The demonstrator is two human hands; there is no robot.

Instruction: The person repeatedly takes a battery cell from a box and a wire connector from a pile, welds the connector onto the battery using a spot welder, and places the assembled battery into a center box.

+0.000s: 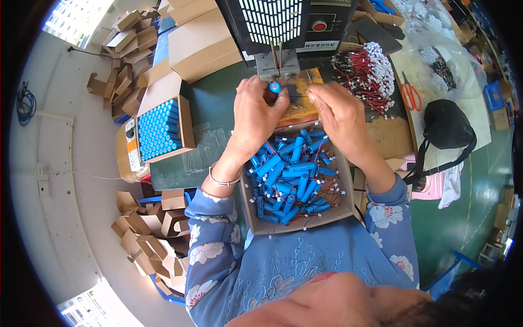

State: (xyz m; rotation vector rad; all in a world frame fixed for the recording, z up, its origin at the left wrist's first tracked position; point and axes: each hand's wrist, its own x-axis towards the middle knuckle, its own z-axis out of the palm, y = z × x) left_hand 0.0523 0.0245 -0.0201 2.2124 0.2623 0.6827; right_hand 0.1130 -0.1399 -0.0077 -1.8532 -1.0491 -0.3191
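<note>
While the left hand (256, 111) pinches one blue cell (275, 87), the right hand (340, 111) hovers alongside

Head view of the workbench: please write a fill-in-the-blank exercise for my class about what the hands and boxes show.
1. The left hand holds a small ____ battery cell at the machine.
2. The open cardboard box below the hands holds loose cells with thin ____ attached.
3. The tray of upright cells lies to the person's ____.
4. The scissors have ____ handles.

Missing words: blue; wires; left; orange

Orange scissors (411, 97) right; black bag (447, 128) nearby; folded cardboard boxes (128, 41) left.
</note>
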